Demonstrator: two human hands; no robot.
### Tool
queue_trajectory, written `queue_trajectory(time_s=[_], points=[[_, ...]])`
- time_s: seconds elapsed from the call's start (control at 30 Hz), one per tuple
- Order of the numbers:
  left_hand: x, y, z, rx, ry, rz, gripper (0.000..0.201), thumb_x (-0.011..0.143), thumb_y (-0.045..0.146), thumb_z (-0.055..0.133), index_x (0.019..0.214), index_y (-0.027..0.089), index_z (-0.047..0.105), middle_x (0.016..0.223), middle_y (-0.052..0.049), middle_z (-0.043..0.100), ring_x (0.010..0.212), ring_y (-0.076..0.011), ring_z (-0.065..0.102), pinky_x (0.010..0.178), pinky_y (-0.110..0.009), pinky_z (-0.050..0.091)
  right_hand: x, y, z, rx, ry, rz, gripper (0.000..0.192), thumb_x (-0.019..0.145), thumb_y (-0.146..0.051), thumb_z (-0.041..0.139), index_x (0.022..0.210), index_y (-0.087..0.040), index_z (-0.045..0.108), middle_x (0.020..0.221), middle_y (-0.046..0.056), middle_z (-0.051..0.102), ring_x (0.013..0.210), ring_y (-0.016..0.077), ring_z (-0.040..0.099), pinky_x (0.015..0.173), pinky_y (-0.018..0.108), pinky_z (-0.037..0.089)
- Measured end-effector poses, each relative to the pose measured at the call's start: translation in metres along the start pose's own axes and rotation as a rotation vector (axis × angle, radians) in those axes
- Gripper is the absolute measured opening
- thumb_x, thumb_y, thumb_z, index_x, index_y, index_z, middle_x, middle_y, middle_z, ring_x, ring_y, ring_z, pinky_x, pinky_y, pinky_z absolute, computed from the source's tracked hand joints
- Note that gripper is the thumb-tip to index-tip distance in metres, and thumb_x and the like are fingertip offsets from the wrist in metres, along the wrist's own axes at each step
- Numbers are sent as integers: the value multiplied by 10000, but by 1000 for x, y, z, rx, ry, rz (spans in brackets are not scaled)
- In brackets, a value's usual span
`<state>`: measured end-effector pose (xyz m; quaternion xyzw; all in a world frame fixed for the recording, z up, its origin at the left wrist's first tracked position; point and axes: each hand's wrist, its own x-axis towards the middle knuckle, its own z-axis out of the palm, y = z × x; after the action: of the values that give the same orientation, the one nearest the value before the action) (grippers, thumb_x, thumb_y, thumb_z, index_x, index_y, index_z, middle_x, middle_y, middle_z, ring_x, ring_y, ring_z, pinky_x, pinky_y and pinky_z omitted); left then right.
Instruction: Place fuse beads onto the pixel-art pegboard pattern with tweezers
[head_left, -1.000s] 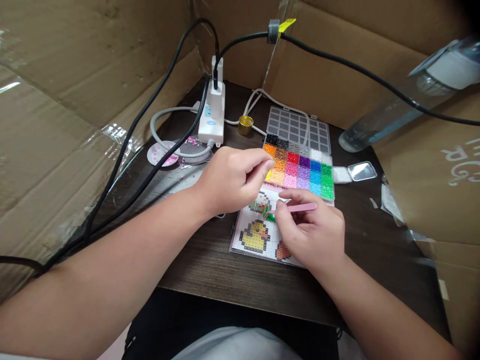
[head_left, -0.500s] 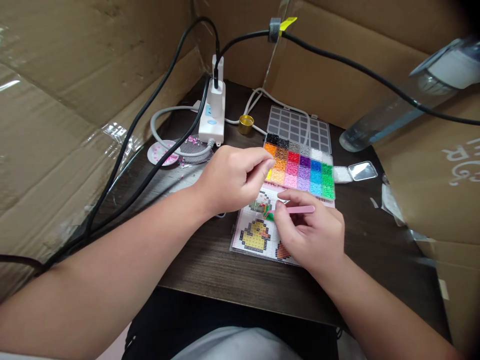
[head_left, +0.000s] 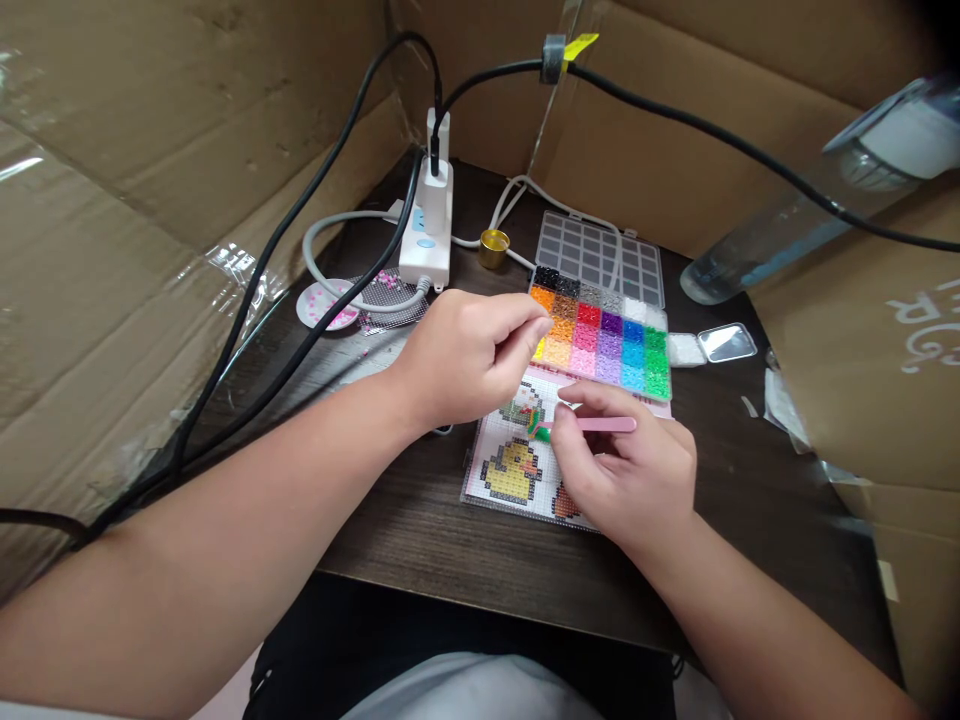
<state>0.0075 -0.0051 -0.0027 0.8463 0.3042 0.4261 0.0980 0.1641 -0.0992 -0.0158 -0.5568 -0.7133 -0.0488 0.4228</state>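
Now right hand (head_left: 626, 475) pinches pink tweezers (head_left: 592, 424) over pegboard (head_left: 510, 470); left hand (head_left: 469, 355) curled.

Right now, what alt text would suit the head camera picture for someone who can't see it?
A right hand holds pink tweezers over a bead pegboard showing a yellow duck, while the left hand pinches its fingers beside a tray of coloured beads. Cardboard walls and black cables surround the dark table.
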Motion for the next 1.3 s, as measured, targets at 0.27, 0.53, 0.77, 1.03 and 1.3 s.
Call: queue_trajectory(time_s=[0.27,0.53,0.77,1.03,1.3], points=[[1,0,-3,-20,-9,7,189,872,192,511,764,142,658,588,20,600,503,-64,490,505,-208,345,5,-2,-6,4,60,38,117,765,-145,643,862,-208,663,646,-17,704,444,120,619,437,230,507],[0,-2,-9,-23,-36,1,180,877,182,492,826,148,662,623,4,647,518,-83,548,511,-209,378,61,25,-3,121,235,215,141,745,-195,652,882,-175,679,562,-16,638,428,129,590,419,244,474],[0,-4,-10,-21,-32,-26,186,884,199,485,827,161,657,607,13,633,514,-86,555,506,-220,386,93,46,36,271,205,350,152,724,-210,612,857,-148,653,508,-26,597,408,120,550,433,240,438],[-1,-3,-8,-32,-46,-24,194,885,197,487,814,155,663,578,8,617,493,-87,527,490,-223,369,88,55,54,365,99,523,171,728,-261,619,846,-141,646,544,18,644,459,146,596,475,257,464],[1,-4,-8,-15,-43,-9,178,877,185,491,821,150,656,609,10,638,510,-82,549,502,-210,382,88,53,28,465,82,595,178,715,-241,645,857,-136,625,531,2,634,388,113,539,400,230,438]])
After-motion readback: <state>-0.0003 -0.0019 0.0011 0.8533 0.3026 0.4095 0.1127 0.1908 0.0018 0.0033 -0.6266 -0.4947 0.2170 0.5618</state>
